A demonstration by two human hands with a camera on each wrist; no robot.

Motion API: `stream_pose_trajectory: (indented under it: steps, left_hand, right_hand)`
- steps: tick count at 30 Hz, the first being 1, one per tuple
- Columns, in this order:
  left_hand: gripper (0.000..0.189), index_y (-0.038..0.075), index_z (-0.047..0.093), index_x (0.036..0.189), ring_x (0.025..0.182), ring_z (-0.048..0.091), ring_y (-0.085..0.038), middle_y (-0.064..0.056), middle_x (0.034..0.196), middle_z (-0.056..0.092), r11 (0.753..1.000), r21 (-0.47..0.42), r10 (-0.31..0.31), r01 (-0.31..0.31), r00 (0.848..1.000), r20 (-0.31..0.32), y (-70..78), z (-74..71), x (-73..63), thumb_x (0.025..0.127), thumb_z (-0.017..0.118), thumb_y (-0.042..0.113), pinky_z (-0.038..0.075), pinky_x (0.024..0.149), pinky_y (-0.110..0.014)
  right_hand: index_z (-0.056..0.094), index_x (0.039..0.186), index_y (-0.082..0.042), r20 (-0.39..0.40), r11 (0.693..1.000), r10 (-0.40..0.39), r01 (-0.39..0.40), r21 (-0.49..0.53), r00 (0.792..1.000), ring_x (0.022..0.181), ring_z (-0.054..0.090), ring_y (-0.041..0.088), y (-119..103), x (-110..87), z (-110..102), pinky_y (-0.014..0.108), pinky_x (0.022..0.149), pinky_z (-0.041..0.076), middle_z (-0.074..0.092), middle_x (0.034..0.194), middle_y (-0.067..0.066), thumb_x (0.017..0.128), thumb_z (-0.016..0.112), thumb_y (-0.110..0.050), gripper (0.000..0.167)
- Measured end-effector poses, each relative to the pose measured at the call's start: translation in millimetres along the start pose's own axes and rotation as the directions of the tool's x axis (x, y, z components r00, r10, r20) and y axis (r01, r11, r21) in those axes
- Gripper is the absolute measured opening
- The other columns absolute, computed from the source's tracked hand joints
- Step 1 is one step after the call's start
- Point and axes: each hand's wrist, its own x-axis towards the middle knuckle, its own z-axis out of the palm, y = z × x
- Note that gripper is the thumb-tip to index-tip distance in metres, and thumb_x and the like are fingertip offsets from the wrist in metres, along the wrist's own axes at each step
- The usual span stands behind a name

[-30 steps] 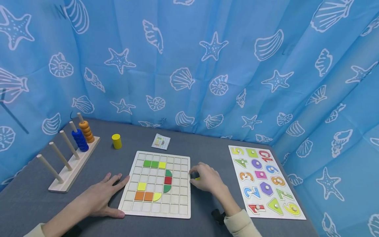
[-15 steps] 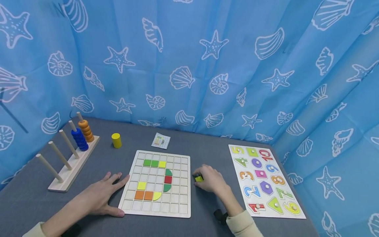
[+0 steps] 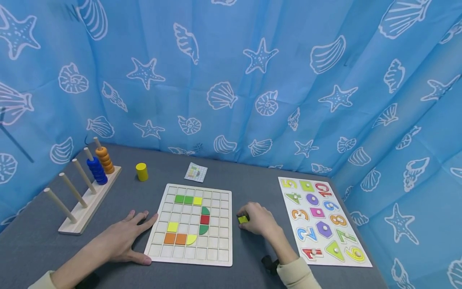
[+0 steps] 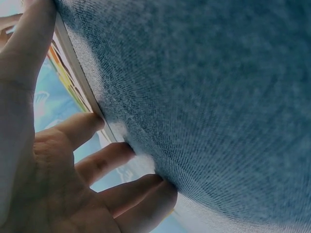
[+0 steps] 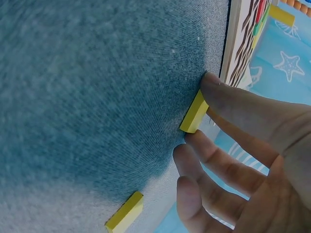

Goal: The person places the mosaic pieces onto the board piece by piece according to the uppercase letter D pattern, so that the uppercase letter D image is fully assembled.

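Observation:
My left hand (image 3: 124, 240) lies spread at the left edge of the wooden grid board (image 3: 223, 259), its thumb and index fingertips right at the edge. Green, yellow, orange and red tiles sit in some of the board's cells, some square and some quarter-round. Just right of the board, my right hand (image 3: 257, 218) pinches a small yellow square tile (image 3: 242, 219) between thumb and fingers, low over the grey table. The right wrist view shows this tile edge-on, and a second yellow tile (image 5: 125, 212) on the cloth beyond the fingertips; the hand hides that one in the head view.
A number-and-shape puzzle board (image 3: 304, 241) lies to the right. A peg stacker (image 3: 86, 216) with blue and orange rings stands at the left, near a yellow cylinder (image 3: 142, 172). Behind the grid board lies a small pattern card (image 3: 196, 172). A blue curtain (image 3: 231, 80) encloses the table.
The right hand has shifted slightly right, away from the board's edge, and more of the yellow tile shows in its fingers. The left hand has stayed in place.

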Motion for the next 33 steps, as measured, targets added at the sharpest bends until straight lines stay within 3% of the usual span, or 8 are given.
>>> stream_pose_trajectory:
  steps: [18,27,33]
  left_hand:
    - [0.128,0.013,0.038,0.158,0.14,0.029,-0.069,-0.031,0.158,0.039,1.0,-0.006,-0.021,0.021,0.999,0.028,1.1,-0.6,2.8,0.059,0.075,0.085,0.033,0.103,-0.083]
    - [0.126,0.012,0.039,0.158,0.138,0.032,-0.07,-0.031,0.157,0.04,1.0,-0.003,0.003,-0.003,0.999,0.032,0.7,-1.4,2.7,0.06,0.075,0.084,0.035,0.101,-0.082]
    - [0.126,0.013,0.038,0.158,0.139,0.032,-0.07,-0.031,0.157,0.04,1.0,0.003,-0.004,0.003,0.999,0.043,0.9,-2.5,3.5,0.061,0.074,0.084,0.035,0.101,-0.082]
  right_hand:
    - [0.08,0.107,-0.007,-0.02,1.0,0.003,-0.003,0.004,1.0,0.09,0.063,0.019,0.1,-1.2,3.5,0.046,0.076,0.056,0.074,0.105,0.01,0.078,0.089,-0.013,0.031]
    - [0.08,0.104,-0.007,-0.031,1.0,-0.009,0.009,0.013,0.999,0.074,0.053,0.013,2.3,-0.7,5.5,0.033,0.061,0.045,0.069,0.09,0.006,0.077,0.09,-0.014,0.03]
    - [0.08,0.103,-0.008,-0.048,1.0,-0.02,0.021,0.019,0.999,0.07,0.052,0.011,2.0,-0.8,6.0,0.031,0.058,0.043,0.069,0.084,0.004,0.076,0.09,-0.016,0.03]
